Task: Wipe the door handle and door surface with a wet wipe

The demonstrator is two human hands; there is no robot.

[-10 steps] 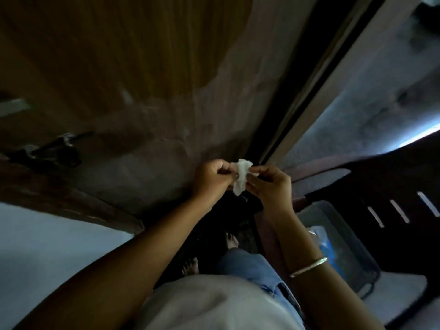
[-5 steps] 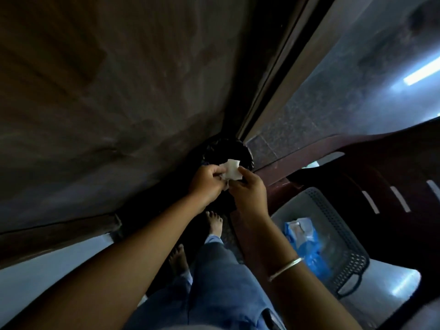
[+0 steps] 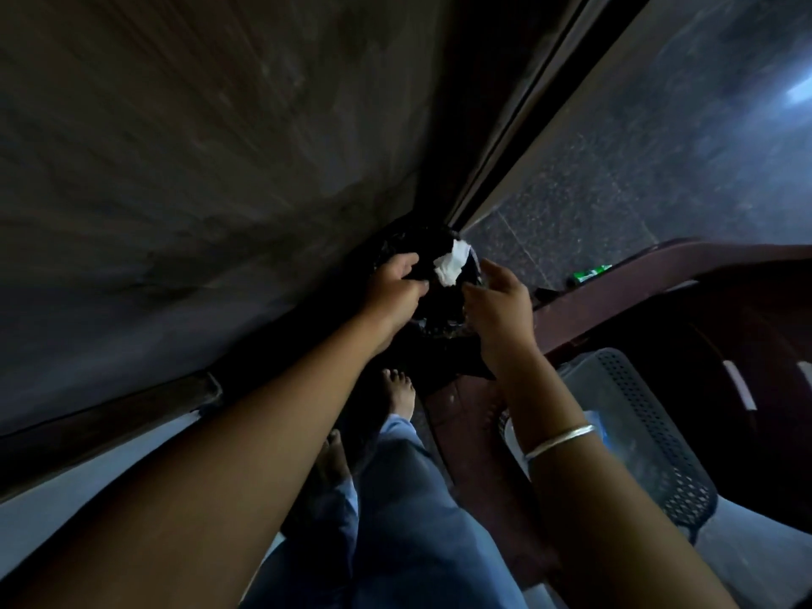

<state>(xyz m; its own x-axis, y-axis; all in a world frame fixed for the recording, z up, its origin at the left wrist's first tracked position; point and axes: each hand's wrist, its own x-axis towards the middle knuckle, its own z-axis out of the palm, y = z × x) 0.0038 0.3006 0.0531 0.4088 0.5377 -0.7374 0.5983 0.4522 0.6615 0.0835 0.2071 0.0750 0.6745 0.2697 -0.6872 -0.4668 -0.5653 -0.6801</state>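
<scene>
The white crumpled wet wipe (image 3: 450,263) is in the mouth of a black lined bin (image 3: 404,243) at the foot of the door, with a small gap to both hands. My left hand (image 3: 395,287) hovers just left of the wipe with its fingers loosely curled and nothing in them. To the right of the wipe, my right hand (image 3: 496,301) has its fingers spread and holds nothing. The dark wooden door surface (image 3: 219,147) fills the upper left. No door handle is in view.
The door frame (image 3: 527,125) runs diagonally to the bin. A grey perforated basket (image 3: 650,432) holding a blue packet sits at the right, beside dark red furniture (image 3: 703,301). My bare feet (image 3: 400,389) stand below the bin on a speckled floor (image 3: 637,147).
The view has tilted down to the bin. Both hands had pinched the wipe between them; now the hands are apart and the wipe has left them, over the bin.
</scene>
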